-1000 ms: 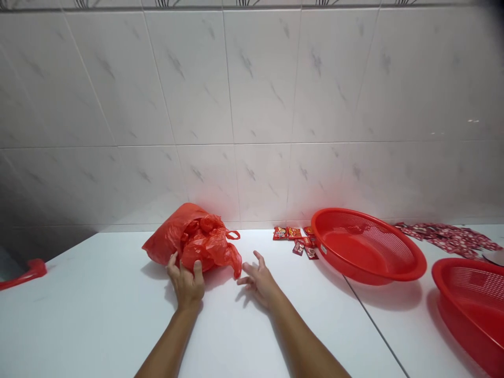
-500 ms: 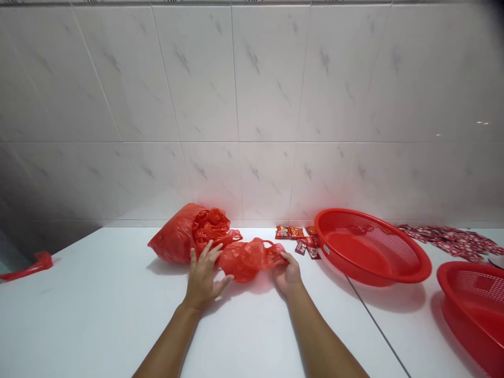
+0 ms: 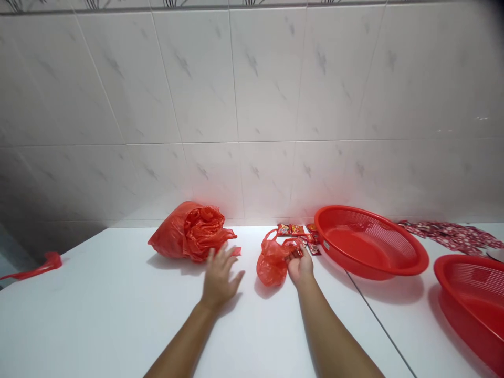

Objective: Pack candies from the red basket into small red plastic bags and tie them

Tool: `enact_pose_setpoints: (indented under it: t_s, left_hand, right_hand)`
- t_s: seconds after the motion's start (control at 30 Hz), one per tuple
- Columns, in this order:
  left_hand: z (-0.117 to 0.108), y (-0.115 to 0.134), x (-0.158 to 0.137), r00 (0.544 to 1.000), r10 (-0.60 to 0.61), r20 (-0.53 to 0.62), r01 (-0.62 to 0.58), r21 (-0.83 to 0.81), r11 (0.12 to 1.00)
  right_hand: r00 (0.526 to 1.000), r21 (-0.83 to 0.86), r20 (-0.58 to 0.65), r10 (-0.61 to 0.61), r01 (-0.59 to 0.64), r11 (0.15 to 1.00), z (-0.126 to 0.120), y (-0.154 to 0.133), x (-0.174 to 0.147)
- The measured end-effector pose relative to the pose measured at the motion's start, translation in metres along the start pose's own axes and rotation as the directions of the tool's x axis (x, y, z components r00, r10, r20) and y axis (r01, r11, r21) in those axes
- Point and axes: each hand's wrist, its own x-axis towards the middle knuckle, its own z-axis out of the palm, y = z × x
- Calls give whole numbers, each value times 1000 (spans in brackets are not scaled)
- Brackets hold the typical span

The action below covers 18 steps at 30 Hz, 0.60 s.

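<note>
Red, translucent plastic bunches at the right hand (image 3: 301, 268), whose fingers seem to grasp one handle of a small, rounded carrier bag (image 3: 271, 266); whether a packet is caught there too, I can't tell. Film this thin probably tears, so a light pinch suits, with the left hand (image 3: 219, 278) steadying the far side. That one is empty, fingers spread, beside a bulging red plastic bundle (image 3: 169, 236) on the white surface (image 3: 118, 315). Small, glossy red packets (image 3: 297, 230) lie just behind the right hand, hemmed in by a round red perforated basket (image 3: 366, 239); a second red basket (image 3: 464, 315) stands farther right.
</note>
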Motion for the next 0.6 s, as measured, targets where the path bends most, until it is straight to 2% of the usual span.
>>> enact_pose_setpoints:
  t_s: [0.07,0.13,0.17,0.27,0.43,0.5,0.6]
  left_hand:
    - [11,19,-1,971,-55,231,105,-213,971]
    - [18,32,0,933,-108,343,214,-289,933]
    - [20,35,1,923,-139,358,254,-299,920]
    - [22,38,4,909,-238,343,351,-322,879]
    - [31,43,-1,869,-404,286,491,-388,780]
    - [36,47,-4,849,-461,256,528,-432,731]
    - [39,51,-5,832,-516,205,539,-518,664]
  right_hand:
    - [999,-13,-33,18,-19,1000,2,0,-1]
    - [998,-34,-56,32,-34,999,3,0,-5]
    - [998,-50,-60,35,-38,998,3,-1,-9]
    - [999,-127,-42,30,-35,991,3,-2,-29]
    - [997,-334,74,22,3,942,-1,-8,-69]
    - [995,-429,99,-8,50,902,-3,-13,-78]
    - [985,-577,111,-133,173,798,-4,-21,-81]
